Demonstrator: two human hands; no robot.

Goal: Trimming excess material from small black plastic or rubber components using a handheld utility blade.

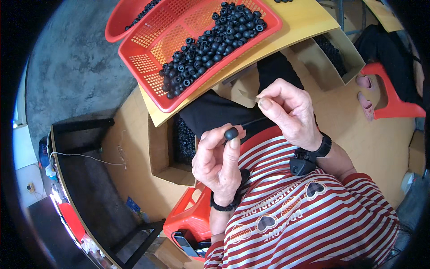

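My left hand (218, 161) pinches a small round black cap-like piece (231, 133) between thumb and fingertips, raised above my lap. To its right and a little farther off, my right hand (289, 112) is closed, thumb against forefinger, on a thin, pointed, blade-like piece (247, 96). The blade-like piece and the black piece are apart. Beyond both hands stands a red plastic basket (215, 61) on a yellow table (301, 28). A heap of similar black pieces (210, 48) fills its right and near side, several showing hollow ends.
A second red container (117, 22) with black pieces stands behind the basket. Cardboard boxes of black parts sit below the table, one at left (162, 154) and one at right (316, 60). At the right, another person's dark-clothed leg (387, 54) is beside a red stool (392, 96).
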